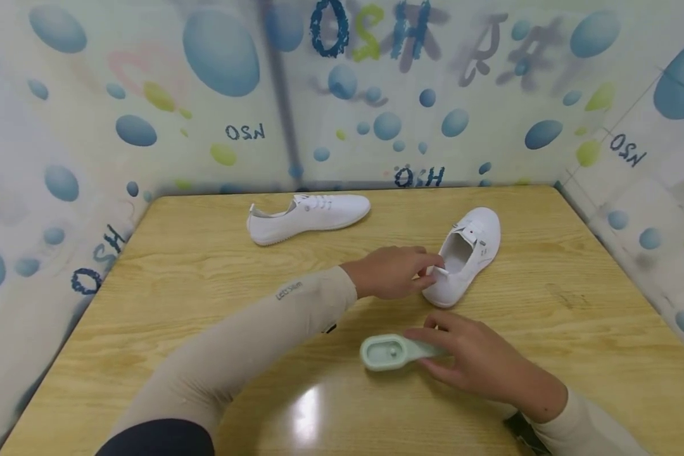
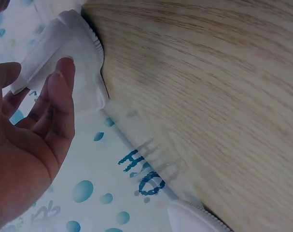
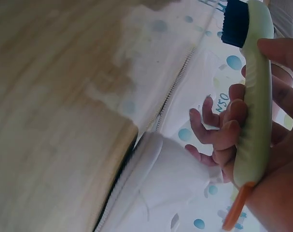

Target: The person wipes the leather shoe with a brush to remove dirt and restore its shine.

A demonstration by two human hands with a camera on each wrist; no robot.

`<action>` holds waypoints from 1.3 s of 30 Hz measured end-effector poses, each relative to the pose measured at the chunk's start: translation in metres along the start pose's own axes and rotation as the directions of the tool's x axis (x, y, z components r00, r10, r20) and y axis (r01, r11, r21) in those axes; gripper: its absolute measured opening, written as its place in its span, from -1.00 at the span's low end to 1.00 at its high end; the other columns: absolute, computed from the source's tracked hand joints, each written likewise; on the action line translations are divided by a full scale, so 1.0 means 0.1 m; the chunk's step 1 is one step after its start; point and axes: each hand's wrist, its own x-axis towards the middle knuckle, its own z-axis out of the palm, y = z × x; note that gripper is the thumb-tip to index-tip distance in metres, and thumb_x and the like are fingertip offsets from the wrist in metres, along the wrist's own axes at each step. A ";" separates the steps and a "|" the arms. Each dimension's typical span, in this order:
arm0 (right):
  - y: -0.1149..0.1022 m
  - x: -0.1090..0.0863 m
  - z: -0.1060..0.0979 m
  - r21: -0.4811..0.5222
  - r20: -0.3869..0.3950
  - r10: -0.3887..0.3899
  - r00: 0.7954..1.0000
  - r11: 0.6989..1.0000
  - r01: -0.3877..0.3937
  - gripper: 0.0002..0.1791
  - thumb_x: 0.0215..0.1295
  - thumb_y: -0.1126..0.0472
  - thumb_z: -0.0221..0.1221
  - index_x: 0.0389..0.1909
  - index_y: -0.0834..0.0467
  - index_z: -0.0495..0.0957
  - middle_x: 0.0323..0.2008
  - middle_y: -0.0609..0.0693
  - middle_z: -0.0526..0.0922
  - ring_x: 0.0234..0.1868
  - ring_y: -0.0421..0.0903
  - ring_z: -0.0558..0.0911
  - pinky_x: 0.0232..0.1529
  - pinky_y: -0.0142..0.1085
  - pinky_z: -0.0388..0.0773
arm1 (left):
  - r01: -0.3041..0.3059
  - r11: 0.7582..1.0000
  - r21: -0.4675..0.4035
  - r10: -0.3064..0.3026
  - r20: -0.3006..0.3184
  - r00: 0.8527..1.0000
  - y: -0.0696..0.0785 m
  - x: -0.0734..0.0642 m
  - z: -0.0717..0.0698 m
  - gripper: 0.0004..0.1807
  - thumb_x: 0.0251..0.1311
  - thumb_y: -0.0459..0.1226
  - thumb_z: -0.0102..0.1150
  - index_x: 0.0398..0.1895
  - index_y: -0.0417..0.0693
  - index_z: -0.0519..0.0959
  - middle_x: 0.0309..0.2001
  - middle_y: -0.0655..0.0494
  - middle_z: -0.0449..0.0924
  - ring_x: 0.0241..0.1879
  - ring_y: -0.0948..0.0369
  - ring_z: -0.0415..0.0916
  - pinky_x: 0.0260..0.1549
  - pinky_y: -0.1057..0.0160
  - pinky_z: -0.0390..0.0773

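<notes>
My left hand (image 1: 390,272) reaches across to a white lace-up shoe (image 1: 483,223) on the right of the table, its toe pointing to the back. Thumb and fingers pinch the heel rim, as the left wrist view also shows around the white heel (image 2: 88,72). Nearer the front edge, my right hand (image 1: 481,354) grips a pale green brush (image 1: 383,353) by its handle, the head pointing left. Dark blue bristles (image 3: 235,21) and an orange end piece (image 3: 238,208) show in the right wrist view. The bristles are apart from the shoe.
A second white shoe (image 1: 313,218) lies at the back of the table, toe to the right. The wood-grain table (image 1: 165,285) is enclosed at the back and sides by walls (image 1: 342,120) with blue and green dots and lettering.
</notes>
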 end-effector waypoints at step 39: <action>-0.26 0.44 0.00 -0.046 0.005 -0.063 0.998 0.997 0.064 -0.48 0.03 0.15 0.50 0.09 -0.07 0.65 -0.22 -0.13 0.59 -0.31 -0.30 0.46 -0.35 -0.42 0.47 | 0.072 0.980 -0.187 -0.110 -0.204 0.973 -0.59 -1.80 0.14 -0.81 0.47 -0.16 0.06 -0.27 0.07 0.64 -0.09 0.16 0.57 -0.12 0.30 0.53 -0.13 0.28 0.55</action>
